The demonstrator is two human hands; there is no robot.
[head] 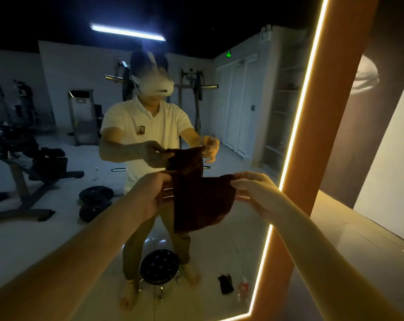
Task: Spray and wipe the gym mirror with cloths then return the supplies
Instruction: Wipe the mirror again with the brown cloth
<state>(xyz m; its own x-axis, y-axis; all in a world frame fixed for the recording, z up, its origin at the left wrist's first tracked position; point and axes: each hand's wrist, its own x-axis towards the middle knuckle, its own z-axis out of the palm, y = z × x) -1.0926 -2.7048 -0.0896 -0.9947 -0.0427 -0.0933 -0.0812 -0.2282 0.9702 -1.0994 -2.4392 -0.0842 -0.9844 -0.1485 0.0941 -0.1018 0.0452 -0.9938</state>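
I hold a dark maroon cloth (202, 202) spread out in front of the gym mirror (231, 246). My left hand (156, 193) grips its left edge and my right hand (254, 188) pinches its upper right corner. The cloth hangs down between them, close to the glass. The mirror shows a person in a white shirt holding the same cloth. Low in the reflection, near the mirror's lit edge, stands a small spray bottle (244, 284) beside a second dark cloth (225, 283) on the floor.
A glowing light strip (296, 126) and an orange frame (321, 140) border the mirror on the right. The reflection holds a round black stool (159, 266), weight plates (95, 195), a bench and racks. A pale wall (391, 181) stands at the right.
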